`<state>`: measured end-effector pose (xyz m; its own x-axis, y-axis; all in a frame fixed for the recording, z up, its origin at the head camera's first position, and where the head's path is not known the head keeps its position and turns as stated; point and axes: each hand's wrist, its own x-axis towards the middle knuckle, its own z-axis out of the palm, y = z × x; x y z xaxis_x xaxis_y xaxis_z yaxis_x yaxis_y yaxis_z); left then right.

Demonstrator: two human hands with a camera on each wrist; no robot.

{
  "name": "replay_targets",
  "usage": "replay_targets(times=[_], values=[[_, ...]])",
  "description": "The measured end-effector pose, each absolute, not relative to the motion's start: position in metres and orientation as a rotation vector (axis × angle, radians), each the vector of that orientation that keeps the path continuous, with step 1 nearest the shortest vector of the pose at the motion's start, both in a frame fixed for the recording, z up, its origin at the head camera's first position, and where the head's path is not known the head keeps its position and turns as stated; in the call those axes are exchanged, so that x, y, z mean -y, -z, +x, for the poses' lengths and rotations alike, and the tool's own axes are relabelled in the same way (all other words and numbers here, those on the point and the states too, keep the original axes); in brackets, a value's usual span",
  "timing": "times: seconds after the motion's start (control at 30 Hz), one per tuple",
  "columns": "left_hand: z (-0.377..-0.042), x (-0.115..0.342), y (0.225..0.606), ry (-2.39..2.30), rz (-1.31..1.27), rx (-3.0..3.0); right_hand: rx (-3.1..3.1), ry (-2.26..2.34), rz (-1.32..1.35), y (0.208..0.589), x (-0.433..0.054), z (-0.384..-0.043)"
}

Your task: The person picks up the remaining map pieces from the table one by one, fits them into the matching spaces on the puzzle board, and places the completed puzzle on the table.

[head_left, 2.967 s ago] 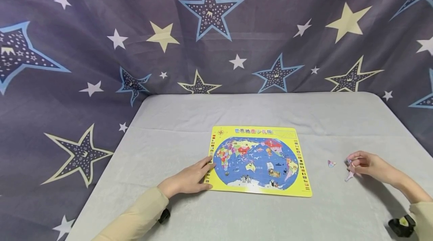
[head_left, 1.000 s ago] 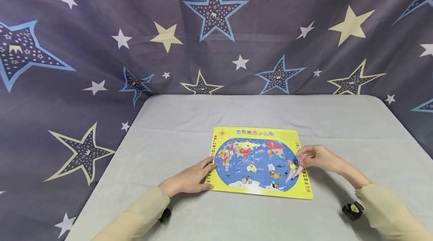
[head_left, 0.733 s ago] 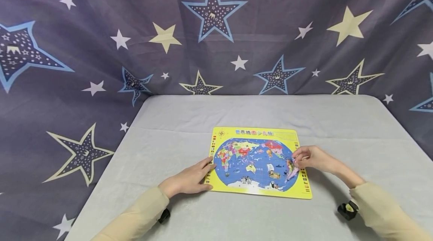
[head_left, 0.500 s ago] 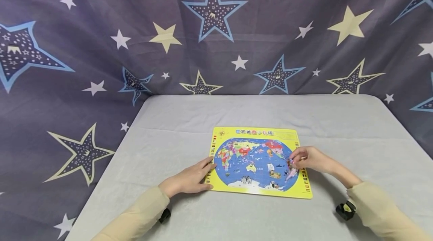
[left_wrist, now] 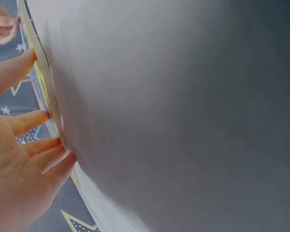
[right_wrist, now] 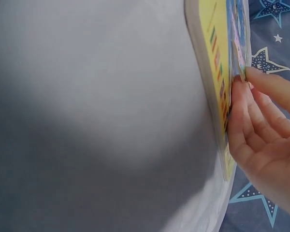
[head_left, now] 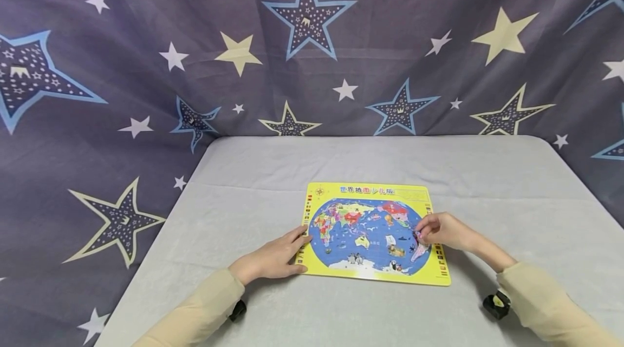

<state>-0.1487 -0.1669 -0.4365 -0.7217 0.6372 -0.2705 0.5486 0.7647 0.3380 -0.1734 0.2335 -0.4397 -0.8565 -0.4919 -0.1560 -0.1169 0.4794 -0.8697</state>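
Note:
A yellow-bordered world map puzzle board (head_left: pixel 375 279) lies flat on the table. My left hand (head_left: pixel 272 257) rests at its left edge, fingers extended; in the left wrist view the fingertips (left_wrist: pixel 47 115) touch the border. Over the map's right side, my right hand (head_left: pixel 446 229) pinches a thin pink puzzle piece (right_wrist: pixel 238 48) between thumb and fingers. This piece (head_left: pixel 418 252) slants over the South America area in the head view, its upper end covered by the fingers. The right wrist view shows the lower fingers against the board's flag-printed edge.
A light grey cloth (head_left: pixel 253 168) covers the table. Behind and to the left hangs a dark curtain (head_left: pixel 195 6) with stars. Black wrist devices (head_left: pixel 497 305) are worn near both sleeve cuffs.
My right hand has moved left from the table to the board with the pink puzzle piece. The small piece that lay beside the board is off the table. My left hand has stayed put.

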Motion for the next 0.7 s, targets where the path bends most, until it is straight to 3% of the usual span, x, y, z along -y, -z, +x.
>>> replay_targets(times=[0.7], values=[[-0.1501,0.1680,0.4373,-0.333,0.917,-2.594,-2.429,1.249,-0.553,0.4421,-0.2293,-0.1709]])
